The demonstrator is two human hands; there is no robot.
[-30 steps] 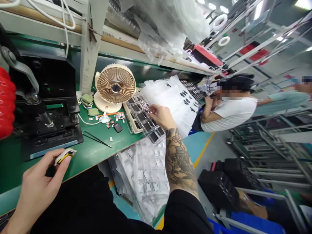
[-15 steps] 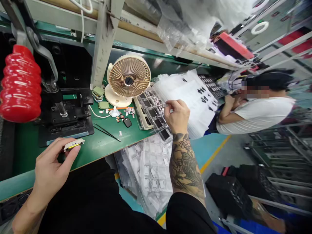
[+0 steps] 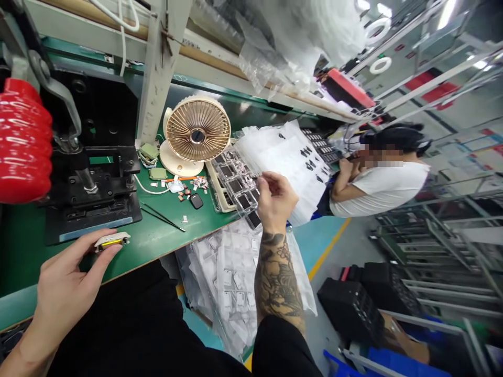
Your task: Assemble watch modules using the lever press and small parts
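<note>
One ivory, yellow-edged part (image 3: 112,241) pinched in left hand (image 3: 68,283); curled right hand (image 3: 278,200), mid-frame, shifted rightward across clear plastic tray (image 3: 241,207); grip, pickup indeterminable.

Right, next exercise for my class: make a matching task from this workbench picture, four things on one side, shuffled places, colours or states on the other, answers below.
Things
1. Left hand
2. Right hand
3. Tweezers
4. Lever handle

Places, colours, states
A. Red and ridged
B. Gripping a small part with a yellow strip
C. Lying on the green tabletop
D. Beside the clear tray

Right pairs: 1-B, 2-D, 3-C, 4-A
</note>
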